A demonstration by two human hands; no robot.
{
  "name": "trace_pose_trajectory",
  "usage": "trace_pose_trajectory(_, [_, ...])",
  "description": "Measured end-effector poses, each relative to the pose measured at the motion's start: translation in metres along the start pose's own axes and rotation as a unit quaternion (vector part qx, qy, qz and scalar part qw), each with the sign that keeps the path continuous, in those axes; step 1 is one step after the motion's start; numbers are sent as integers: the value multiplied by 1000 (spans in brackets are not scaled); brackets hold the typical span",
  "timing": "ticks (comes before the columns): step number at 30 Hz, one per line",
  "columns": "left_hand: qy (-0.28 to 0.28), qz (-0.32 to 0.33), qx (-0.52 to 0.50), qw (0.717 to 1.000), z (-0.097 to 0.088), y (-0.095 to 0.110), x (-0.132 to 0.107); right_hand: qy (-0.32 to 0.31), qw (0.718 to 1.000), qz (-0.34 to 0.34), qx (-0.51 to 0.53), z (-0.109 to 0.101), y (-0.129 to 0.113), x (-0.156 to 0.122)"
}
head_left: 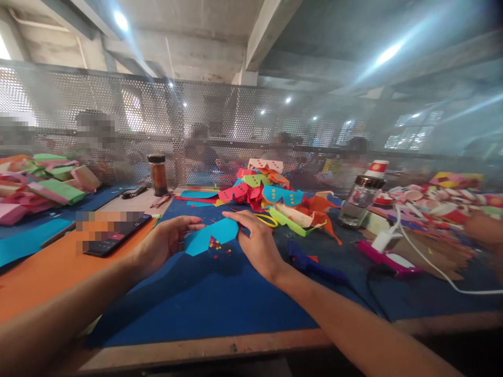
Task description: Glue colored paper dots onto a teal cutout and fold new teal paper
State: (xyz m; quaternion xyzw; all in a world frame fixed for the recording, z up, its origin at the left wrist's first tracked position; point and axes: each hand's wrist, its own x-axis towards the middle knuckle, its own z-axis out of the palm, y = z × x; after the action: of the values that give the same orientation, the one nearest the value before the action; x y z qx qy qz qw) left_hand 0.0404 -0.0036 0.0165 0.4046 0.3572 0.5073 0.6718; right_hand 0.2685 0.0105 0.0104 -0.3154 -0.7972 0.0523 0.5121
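Note:
A light-blue paper cutout (pixel 214 235), notched on its lower edge like a mask, is held above the blue table surface between my two hands. My right hand (pixel 257 243) pinches its right end between thumb and fingers. At the other end my left hand (pixel 167 241) closes on the paper's edge, its fingertips partly hidden. Tiny red and yellow paper bits (pixel 215 243) lie on the table below the notch. Just beyond the cutout is a pile of coloured paper masks (pixel 251 191) with small square dots. A blue glue gun (pixel 314 264) lies right of my right hand.
A phone (pixel 118 238) rests on orange paper at left. A dark-capped jar (pixel 159 175) stands behind it. A glass jar (pixel 359 204), pink power strip (pixel 387 259) and white cable (pixel 432 267) are at right. A mesh partition (pixel 220 110) closes the back, with people beyond.

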Motion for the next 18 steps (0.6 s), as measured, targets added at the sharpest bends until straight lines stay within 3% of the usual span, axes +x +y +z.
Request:
trace_pose_trajectory(4, [0, 44, 76, 996, 1, -2, -1, -5, 999, 13, 45, -1, 1, 2])
trace_pose_trajectory(12, [22, 118, 138, 983, -5, -4, 4, -37, 971, 190, 141, -4, 1, 5])
trace_pose_trajectory(18, [14, 130, 166, 977, -9, -7, 5, -57, 972, 178, 140, 0, 6, 4])
